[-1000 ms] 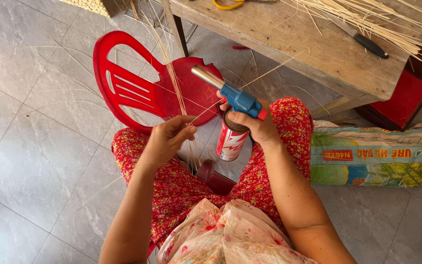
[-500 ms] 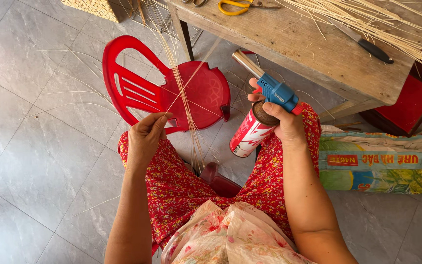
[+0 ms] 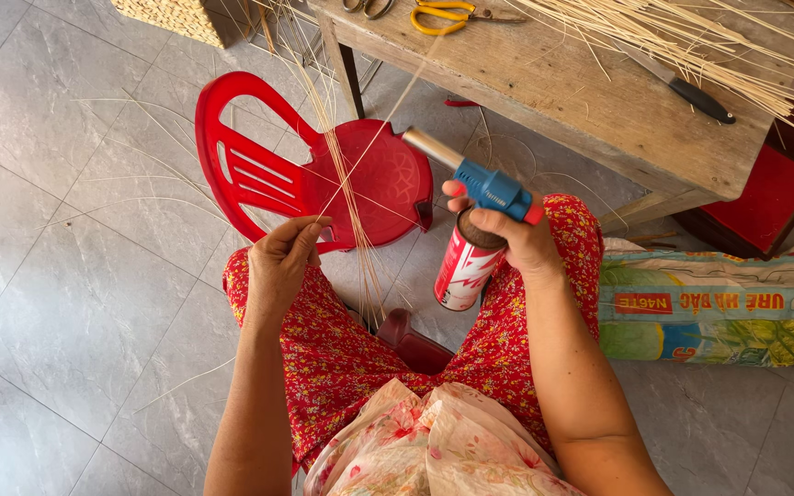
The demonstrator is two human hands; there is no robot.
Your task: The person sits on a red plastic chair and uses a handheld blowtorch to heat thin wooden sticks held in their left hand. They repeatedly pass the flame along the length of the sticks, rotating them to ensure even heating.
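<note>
My right hand [image 3: 516, 241] grips a gas torch [image 3: 482, 181] with a blue head and metal nozzle, mounted on a red and white canister [image 3: 462, 269]. The nozzle points up and to the left, toward a bundle of thin straw strands [image 3: 346, 174]. My left hand [image 3: 284, 264] pinches those strands at their lower part, above my lap. The strands rise in front of a small red plastic chair [image 3: 323, 179] and run up past the table's edge.
A wooden table [image 3: 590, 92] stands ahead with yellow-handled scissors [image 3: 448, 16], a dark-handled knife [image 3: 682, 87] and loose straw [image 3: 691, 37]. A woven basket [image 3: 176, 16] sits at top left. A printed sack [image 3: 719, 308] lies at right. Stray strands lie on grey floor tiles.
My right hand has lifted the torch from my lap and held it higher, nozzle toward the strands. My left hand moved left and took hold of the straw bundle.
</note>
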